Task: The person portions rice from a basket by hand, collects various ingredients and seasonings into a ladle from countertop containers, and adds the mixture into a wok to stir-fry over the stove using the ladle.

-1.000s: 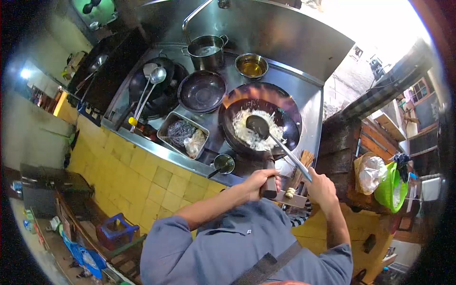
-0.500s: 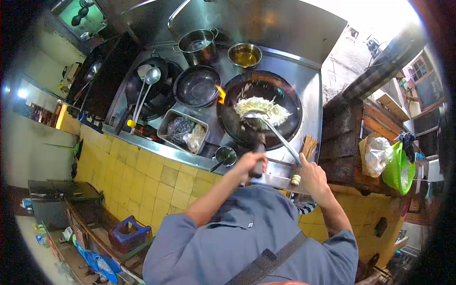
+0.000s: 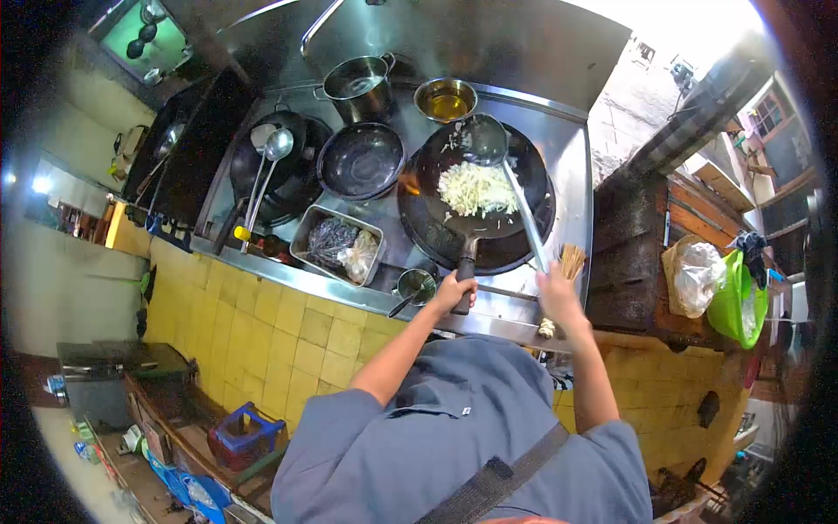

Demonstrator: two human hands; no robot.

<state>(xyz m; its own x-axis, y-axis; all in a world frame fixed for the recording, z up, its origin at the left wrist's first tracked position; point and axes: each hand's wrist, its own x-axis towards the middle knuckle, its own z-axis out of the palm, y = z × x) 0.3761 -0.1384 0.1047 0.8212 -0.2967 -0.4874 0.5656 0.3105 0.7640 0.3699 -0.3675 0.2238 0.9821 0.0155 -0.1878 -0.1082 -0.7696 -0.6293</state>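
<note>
My left hand [image 3: 455, 293] is wrapped round the dark handle of a black wok [image 3: 436, 194] over the right burner. Pale shredded food [image 3: 476, 189] lies in a heap in the wok's middle. A ladle [image 3: 522, 203] with a long metal handle is in my right hand [image 3: 557, 295], which is slightly blurred. The ladle's dark bowl is over the wok's far side, beyond the food. Small bits of food cling to the wok near it. A small orange flame shows at the wok's left edge.
Left of the wok are an empty black pan [image 3: 360, 162], a pot [image 3: 358, 90], a tray of bagged items [image 3: 303, 254] and a small cup [image 3: 416, 286]. Behind is a bowl of yellow liquid [image 3: 445, 101]. A bundled brush [image 3: 571, 261] and green basket [image 3: 736, 301] are at right.
The large flames of a second ago have shrunk. The ladle has moved from the food to the wok's far side, and my left hand has shifted slightly left and away from my body with the handle.
</note>
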